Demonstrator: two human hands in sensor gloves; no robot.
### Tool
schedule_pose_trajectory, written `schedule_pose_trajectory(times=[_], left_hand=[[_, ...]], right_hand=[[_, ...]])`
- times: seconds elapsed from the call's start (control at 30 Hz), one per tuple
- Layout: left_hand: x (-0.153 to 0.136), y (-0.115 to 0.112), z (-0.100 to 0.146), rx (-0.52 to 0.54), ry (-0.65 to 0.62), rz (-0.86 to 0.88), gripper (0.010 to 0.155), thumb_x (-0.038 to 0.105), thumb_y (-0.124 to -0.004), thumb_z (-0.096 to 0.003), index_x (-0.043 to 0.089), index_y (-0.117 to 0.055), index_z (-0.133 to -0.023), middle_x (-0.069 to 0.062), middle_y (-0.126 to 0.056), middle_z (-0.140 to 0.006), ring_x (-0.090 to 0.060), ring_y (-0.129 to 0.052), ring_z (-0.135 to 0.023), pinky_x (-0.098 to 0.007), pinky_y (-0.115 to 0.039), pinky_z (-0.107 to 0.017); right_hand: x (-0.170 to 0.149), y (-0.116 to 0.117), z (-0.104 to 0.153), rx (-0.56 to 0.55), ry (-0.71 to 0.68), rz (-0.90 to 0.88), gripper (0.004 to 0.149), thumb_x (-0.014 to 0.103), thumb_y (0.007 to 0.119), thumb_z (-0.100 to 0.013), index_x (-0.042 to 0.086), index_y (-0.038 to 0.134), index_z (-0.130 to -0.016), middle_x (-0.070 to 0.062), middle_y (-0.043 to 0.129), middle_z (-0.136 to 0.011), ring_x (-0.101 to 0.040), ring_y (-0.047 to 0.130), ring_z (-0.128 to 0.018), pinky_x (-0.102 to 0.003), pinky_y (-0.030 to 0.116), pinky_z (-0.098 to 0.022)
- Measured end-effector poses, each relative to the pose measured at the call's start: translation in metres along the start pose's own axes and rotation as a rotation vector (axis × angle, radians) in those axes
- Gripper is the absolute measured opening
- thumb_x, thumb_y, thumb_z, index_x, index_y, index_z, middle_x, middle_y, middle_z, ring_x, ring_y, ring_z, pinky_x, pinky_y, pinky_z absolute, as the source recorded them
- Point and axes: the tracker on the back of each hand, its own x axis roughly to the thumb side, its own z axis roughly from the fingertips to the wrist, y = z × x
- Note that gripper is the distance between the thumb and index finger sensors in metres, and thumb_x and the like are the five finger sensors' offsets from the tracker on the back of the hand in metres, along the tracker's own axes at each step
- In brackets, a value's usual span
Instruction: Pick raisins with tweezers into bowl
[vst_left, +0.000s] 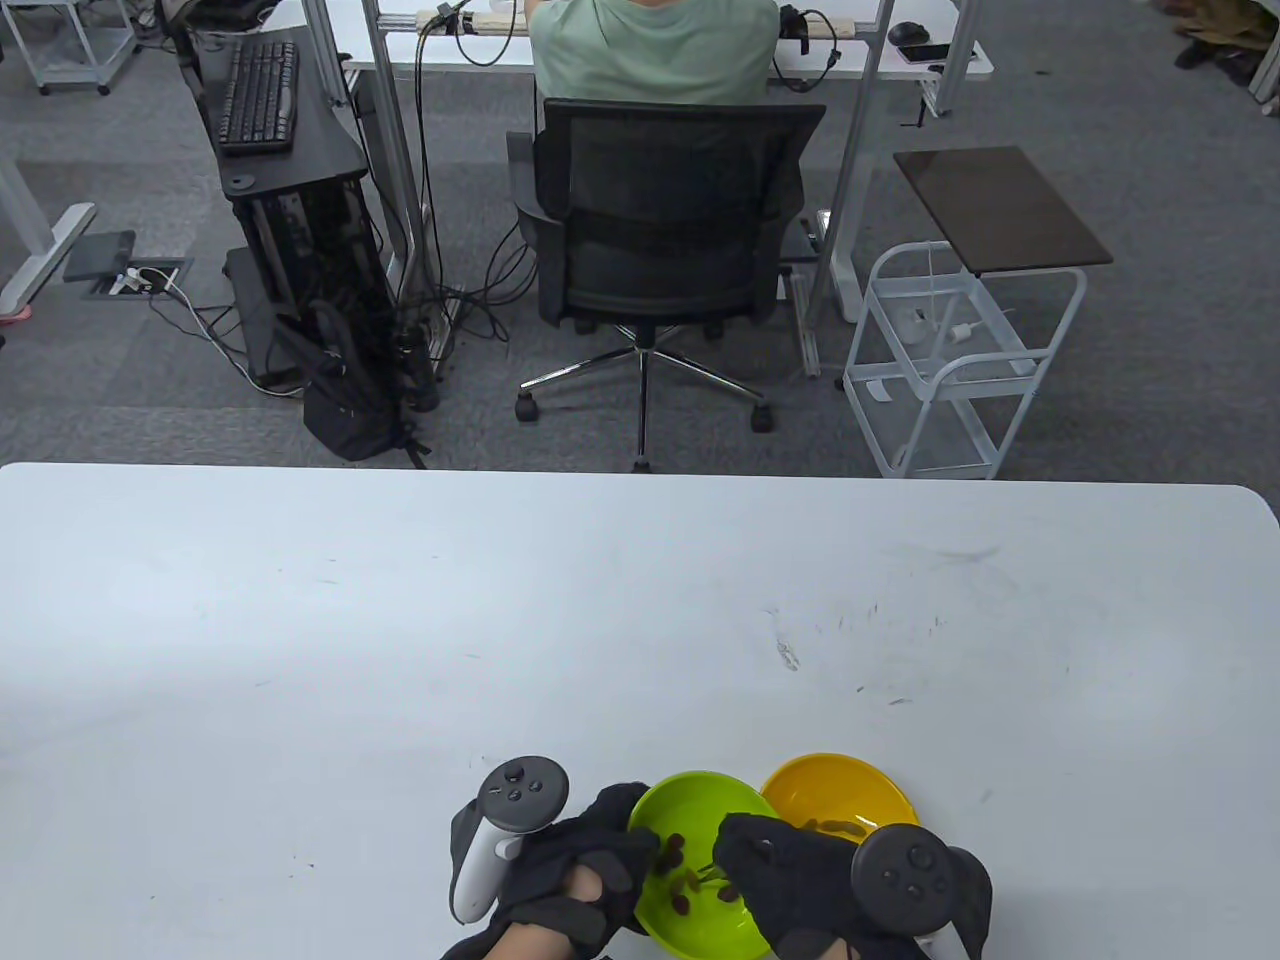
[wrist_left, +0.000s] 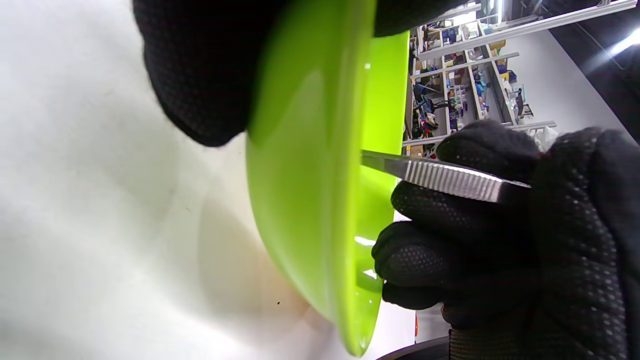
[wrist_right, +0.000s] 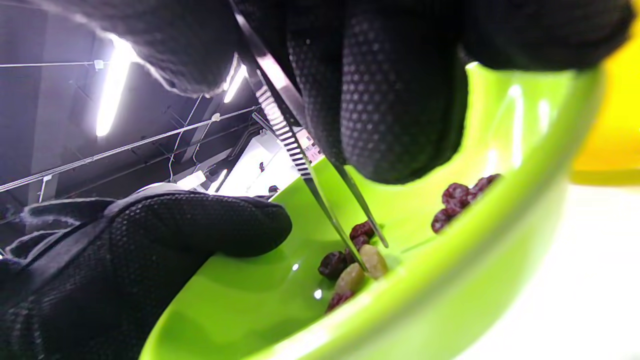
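Observation:
A green bowl (vst_left: 700, 925) sits at the table's near edge and holds several raisins (vst_left: 680, 880). An orange bowl (vst_left: 840, 790) stands just right of it, with a few raisins (vst_left: 838, 826) inside. My left hand (vst_left: 590, 870) grips the green bowl's left rim (wrist_left: 310, 200). My right hand (vst_left: 800, 870) holds metal tweezers (wrist_right: 300, 155). Their tips (wrist_right: 372, 255) are slightly apart, down among the raisins (wrist_right: 360, 260) in the green bowl (wrist_right: 450, 300). No raisin shows between the tips. The tweezers also show in the left wrist view (wrist_left: 440, 175).
The white table (vst_left: 400, 650) stretches wide behind and left of the bowls. Beyond its far edge are an office chair (vst_left: 660, 240) and a white wire cart (vst_left: 950, 370) on the floor.

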Motion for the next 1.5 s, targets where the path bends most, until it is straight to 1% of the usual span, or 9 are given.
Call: schedule_pose_trajectory(times=[0.23, 0.53, 0.63, 0.8, 0.9, 0.97, 1.17, 1.37, 1.5], left_hand=[[0.0, -0.001, 0.0, 0.002, 0.001, -0.001, 0.065, 0.031, -0.067, -0.0517, 0.012, -0.045, -0.11, -0.016, -0.065, -0.104, -0.04, -0.1, -0.076, -0.033, -0.098, -0.042], [0.0, 0.0, 0.0, 0.003, -0.004, 0.01, 0.065, 0.03, -0.066, -0.0517, 0.012, -0.045, -0.11, -0.016, -0.065, -0.104, -0.04, -0.1, -0.076, -0.033, -0.098, -0.042], [0.0, 0.001, 0.001, 0.005, -0.005, 0.009, 0.065, 0.03, -0.067, -0.0517, 0.012, -0.045, -0.11, -0.016, -0.065, -0.104, -0.04, -0.1, -0.076, -0.033, -0.098, -0.042], [0.0, 0.003, 0.001, 0.012, -0.007, 0.021, 0.065, 0.03, -0.067, -0.0516, 0.012, -0.045, -0.11, -0.016, -0.065, -0.104, -0.04, -0.1, -0.076, -0.033, -0.098, -0.042], [-0.001, 0.004, 0.001, 0.018, -0.001, 0.022, 0.065, 0.03, -0.067, -0.0516, 0.012, -0.045, -0.11, -0.016, -0.065, -0.104, -0.04, -0.1, -0.076, -0.033, -0.098, -0.042], [-0.001, 0.005, 0.001, 0.018, 0.0, 0.024, 0.065, 0.03, -0.067, -0.0516, 0.011, -0.045, -0.11, -0.016, -0.065, -0.104, -0.04, -0.1, -0.076, -0.034, -0.098, -0.042], [-0.001, 0.005, 0.002, 0.016, 0.003, 0.021, 0.065, 0.03, -0.067, -0.0515, 0.012, -0.045, -0.11, -0.016, -0.065, -0.104, -0.039, -0.1, -0.076, -0.033, -0.098, -0.042], [-0.002, 0.007, 0.003, 0.02, 0.005, 0.022, 0.065, 0.03, -0.067, -0.0514, 0.011, -0.045, -0.11, -0.016, -0.065, -0.104, -0.04, -0.101, -0.075, -0.033, -0.098, -0.042], [-0.002, 0.007, 0.003, 0.021, 0.006, 0.019, 0.065, 0.03, -0.067, -0.0515, 0.011, -0.045, -0.11, -0.016, -0.065, -0.104, -0.04, -0.1, -0.075, -0.033, -0.098, -0.042]], right_hand=[[0.004, 0.001, 0.001, 0.002, -0.029, 0.028, 0.043, 0.045, 0.085, -0.049, 0.013, 0.095, -0.076, -0.011, 0.099, -0.06, -0.025, 0.109, -0.035, -0.043, 0.09, -0.024], [0.007, -0.005, 0.001, -0.027, -0.064, 0.039, 0.042, 0.045, 0.085, -0.048, 0.013, 0.095, -0.075, -0.01, 0.1, -0.06, -0.024, 0.109, -0.035, -0.042, 0.09, -0.025], [0.008, -0.017, 0.001, -0.065, -0.071, 0.012, 0.042, 0.045, 0.085, -0.049, 0.013, 0.095, -0.075, -0.01, 0.1, -0.059, -0.024, 0.109, -0.035, -0.042, 0.09, -0.025], [-0.004, -0.058, 0.003, -0.185, -0.032, -0.038, 0.042, 0.045, 0.085, -0.049, 0.013, 0.095, -0.074, -0.011, 0.1, -0.059, -0.025, 0.109, -0.035, -0.042, 0.089, -0.025], [-0.018, -0.081, 0.003, -0.259, 0.019, 0.012, 0.042, 0.045, 0.085, -0.049, 0.013, 0.095, -0.074, -0.01, 0.1, -0.059, -0.024, 0.109, -0.035, -0.042, 0.09, -0.025], [-0.03, -0.087, 0.001, -0.263, 0.085, 0.02, 0.042, 0.045, 0.085, -0.049, 0.013, 0.095, -0.074, -0.011, 0.1, -0.059, -0.024, 0.109, -0.034, -0.042, 0.09, -0.025], [-0.062, -0.069, -0.006, -0.13, 0.251, 0.101, 0.042, 0.045, 0.085, -0.049, 0.013, 0.096, -0.073, -0.01, 0.1, -0.058, -0.024, 0.11, -0.033, -0.042, 0.09, -0.024], [-0.073, -0.049, -0.012, -0.054, 0.287, 0.176, 0.042, 0.045, 0.085, -0.048, 0.013, 0.096, -0.074, -0.01, 0.1, -0.058, -0.024, 0.11, -0.034, -0.042, 0.09, -0.024], [-0.073, -0.05, -0.012, -0.055, 0.284, 0.174, 0.042, 0.045, 0.085, -0.049, 0.013, 0.095, -0.074, -0.011, 0.1, -0.059, -0.024, 0.11, -0.034, -0.042, 0.09, -0.024]])
